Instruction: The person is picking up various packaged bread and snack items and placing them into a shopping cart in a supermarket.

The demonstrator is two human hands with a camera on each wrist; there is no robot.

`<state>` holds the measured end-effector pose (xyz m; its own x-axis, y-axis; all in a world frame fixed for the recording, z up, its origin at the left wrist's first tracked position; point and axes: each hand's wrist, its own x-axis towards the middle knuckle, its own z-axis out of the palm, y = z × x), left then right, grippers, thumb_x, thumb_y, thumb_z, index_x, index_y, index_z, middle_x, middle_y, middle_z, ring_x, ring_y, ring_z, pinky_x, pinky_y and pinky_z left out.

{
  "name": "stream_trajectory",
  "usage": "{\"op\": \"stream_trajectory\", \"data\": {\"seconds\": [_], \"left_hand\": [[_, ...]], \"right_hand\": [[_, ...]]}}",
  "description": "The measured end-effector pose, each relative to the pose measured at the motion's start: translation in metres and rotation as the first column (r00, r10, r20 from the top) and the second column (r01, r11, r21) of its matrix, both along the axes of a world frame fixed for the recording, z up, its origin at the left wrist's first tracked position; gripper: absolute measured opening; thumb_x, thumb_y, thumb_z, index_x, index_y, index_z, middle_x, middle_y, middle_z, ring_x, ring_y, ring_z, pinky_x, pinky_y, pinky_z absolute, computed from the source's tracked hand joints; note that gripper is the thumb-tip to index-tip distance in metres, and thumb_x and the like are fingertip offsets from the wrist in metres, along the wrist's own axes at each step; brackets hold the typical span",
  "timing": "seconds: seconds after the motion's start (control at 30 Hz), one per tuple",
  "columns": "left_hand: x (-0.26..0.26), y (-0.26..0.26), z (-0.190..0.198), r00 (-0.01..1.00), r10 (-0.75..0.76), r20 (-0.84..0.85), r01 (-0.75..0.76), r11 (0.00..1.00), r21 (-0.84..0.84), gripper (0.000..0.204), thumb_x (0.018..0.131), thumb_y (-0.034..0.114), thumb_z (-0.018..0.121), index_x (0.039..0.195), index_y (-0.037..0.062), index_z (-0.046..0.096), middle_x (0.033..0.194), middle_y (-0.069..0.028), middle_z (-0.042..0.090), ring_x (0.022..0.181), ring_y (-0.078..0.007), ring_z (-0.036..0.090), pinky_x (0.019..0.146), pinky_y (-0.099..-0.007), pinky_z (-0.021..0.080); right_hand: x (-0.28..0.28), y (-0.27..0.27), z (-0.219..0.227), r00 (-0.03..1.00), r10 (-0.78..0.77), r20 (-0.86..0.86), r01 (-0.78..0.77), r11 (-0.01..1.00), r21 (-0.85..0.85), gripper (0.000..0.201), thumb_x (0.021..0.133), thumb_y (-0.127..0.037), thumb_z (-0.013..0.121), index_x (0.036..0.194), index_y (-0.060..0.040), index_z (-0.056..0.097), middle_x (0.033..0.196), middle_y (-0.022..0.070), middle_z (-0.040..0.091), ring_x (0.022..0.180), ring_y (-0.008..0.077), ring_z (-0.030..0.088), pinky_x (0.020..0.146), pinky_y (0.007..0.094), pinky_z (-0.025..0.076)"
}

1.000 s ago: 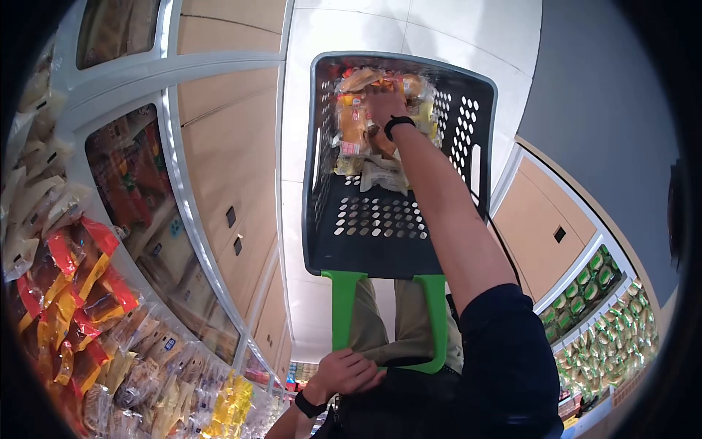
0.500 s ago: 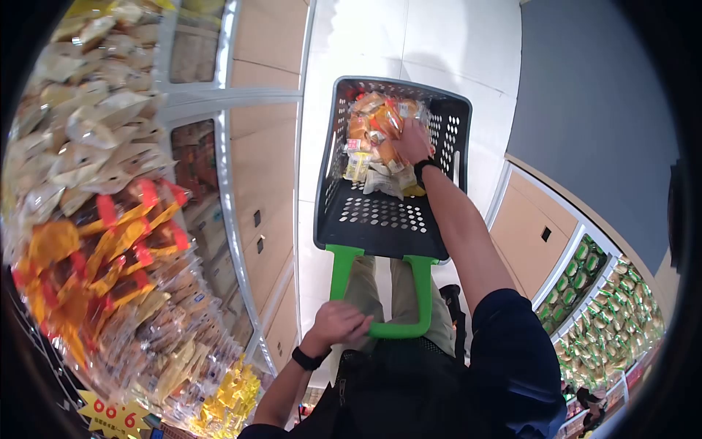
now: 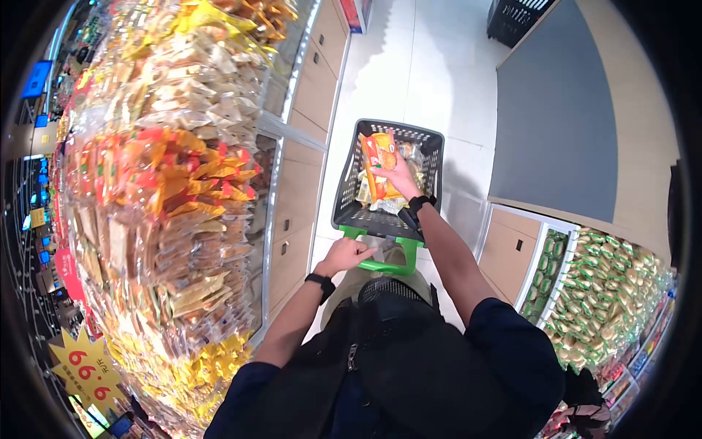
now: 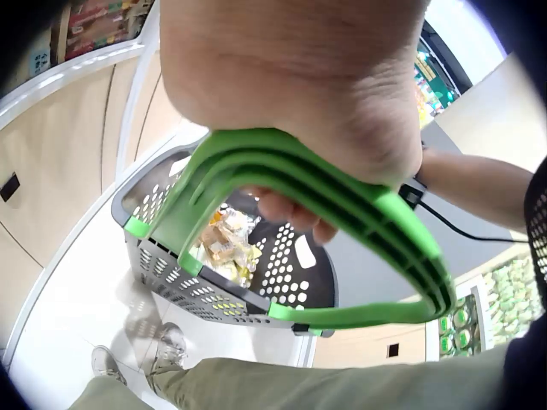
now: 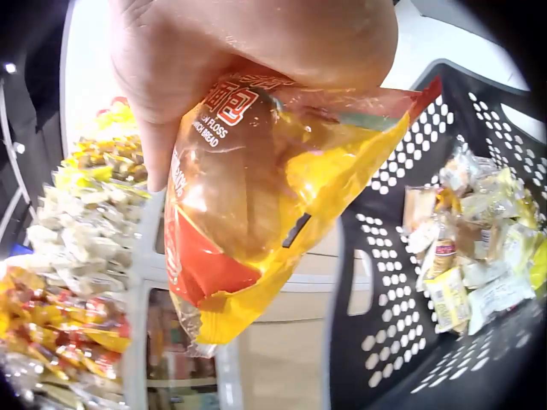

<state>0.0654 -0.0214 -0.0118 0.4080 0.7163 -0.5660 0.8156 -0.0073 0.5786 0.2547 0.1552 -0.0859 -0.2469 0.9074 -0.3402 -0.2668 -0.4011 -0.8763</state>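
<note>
Orange-yellow clear-plastic bread packet (image 5: pixel 256 213), red print

Dark navy short-sleeved top, sleeves (image 3: pixel 512 329) ending above the elbows, forearms bare. Black band with a small black unit on the left wrist (image 3: pixel 320 282); same kind of black strap on the right wrist (image 3: pixel 420 203), thin black cable running off it along the forearm in the left wrist view. Black mesh-fronted chest rig (image 3: pixel 387 307) with a central zip below the wrist bands. Khaki trousers (image 4: pixel 342 384). Grey-white trainers (image 4: pixel 107 363), partly blurred.
</note>
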Motion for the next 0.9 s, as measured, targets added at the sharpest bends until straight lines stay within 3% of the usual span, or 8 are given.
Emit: {"op": "stream_trajectory", "data": {"seconds": [0.07,0.1,0.13,0.2,0.3,0.4,0.67,0.9], "left_hand": [[-0.012,-0.004,-0.011,0.999,-0.036,0.028,0.038,0.998,-0.053,0.049,0.098,0.047,0.055,0.076,0.0074,0.072,0.059,-0.0104,0.061,0.059,-0.027,0.061,0.059,-0.0363,0.049],[-0.015,-0.005,-0.011,0.964,0.195,0.181,-0.163,0.971,-0.175,0.05,0.1,0.048,0.051,0.081,0.006,0.072,0.066,-0.0076,0.063,0.064,-0.0219,0.061,0.062,-0.034,0.049],[-0.012,-0.003,0.011,0.851,0.429,0.305,-0.329,0.886,-0.328,0.052,0.102,0.049,0.048,0.086,0.0045,0.071,0.072,-0.0047,0.065,0.068,-0.0167,0.061,0.065,-0.0316,0.048],[-0.029,0.009,0.046,0.73,0.488,0.479,-0.38,0.872,-0.31,0.051,0.106,0.047,0.039,0.108,0.005,0.067,0.089,-0.0011,0.066,0.082,-0.009,0.059,0.073,-0.0268,0.047],[-0.045,0.015,0.103,0.344,0.615,0.71,-0.58,0.733,-0.354,0.052,0.104,0.047,0.043,0.135,0.006,0.05,0.112,-0.0051,0.065,0.091,-0.0126,0.063,0.075,-0.0291,0.055],[-0.052,0.004,0.175,0.249,0.55,0.797,-0.688,0.68,-0.254,0.051,0.101,0.039,0.055,0.138,0.0051,0.046,0.117,-0.0081,0.064,0.097,-0.0141,0.065,0.068,-0.029,0.06],[-0.116,-0.075,0.211,0.098,0.563,0.821,-0.767,0.569,-0.298,0.037,0.091,0.024,0.072,0.116,-0.002,0.063,0.098,-0.0079,0.072,0.079,-0.0134,0.07,0.064,-0.0271,0.06],[-0.153,-0.127,0.216,-0.219,0.49,0.844,-0.755,0.463,-0.464,0.035,0.094,0.021,0.068,0.118,-0.0034,0.061,0.104,-0.0101,0.072,0.086,-0.0162,0.072,0.073,-0.0301,0.06]], "right_hand": [[0.002,-0.016,0.068,0.999,0.029,-0.031,-0.028,0.999,0.037,0.077,0.075,-0.007,0.084,0.138,0.0014,0.04,0.121,0.0079,0.062,0.107,0.0143,0.061,0.097,0.0296,0.048],[0.002,-0.025,0.092,0.994,0.055,-0.097,-0.046,0.995,0.087,0.077,0.075,-0.008,0.085,0.138,0.0014,0.041,0.121,0.0079,0.062,0.107,0.0141,0.061,0.097,0.0296,0.048],[0.002,-0.035,0.111,0.983,0.093,-0.156,-0.072,0.989,0.133,0.077,0.075,-0.008,0.085,0.137,0.0014,0.041,0.121,0.0078,0.061,0.108,0.014,0.061,0.097,0.0295,0.048],[0.001,-0.048,0.146,0.986,0.119,-0.119,-0.089,0.968,0.233,0.078,0.073,-0.012,0.087,0.136,0.0005,0.043,0.121,0.0073,0.061,0.109,0.0141,0.06,0.097,0.0302,0.048],[-0.009,-0.072,0.212,0.938,0.243,0.249,-0.323,0.874,0.363,0.086,0.066,-0.02,0.091,0.137,-0.0036,0.045,0.12,0.0082,0.063,0.109,0.0161,0.061,0.096,0.0314,0.048],[-0.032,-0.091,0.252,0.834,0.317,0.451,-0.517,0.735,0.439,0.087,0.066,-0.024,0.091,0.137,-0.0037,0.046,0.118,0.0111,0.065,0.109,0.0182,0.063,0.095,0.0319,0.048],[-0.115,-0.162,0.325,0.64,0.296,0.709,-0.743,0.471,0.474,0.096,0.065,-0.037,0.09,0.142,-0.0054,0.043,0.114,0.0177,0.066,0.107,0.0331,0.065,0.093,0.0378,0.048],[-0.121,-0.22,0.334,0.615,0.147,0.775,-0.707,0.538,0.46,0.087,0.076,-0.026,0.085,0.146,-0.0068,0.037,0.125,0.0138,0.061,0.11,0.0235,0.062,0.093,0.0354,0.049]]}}
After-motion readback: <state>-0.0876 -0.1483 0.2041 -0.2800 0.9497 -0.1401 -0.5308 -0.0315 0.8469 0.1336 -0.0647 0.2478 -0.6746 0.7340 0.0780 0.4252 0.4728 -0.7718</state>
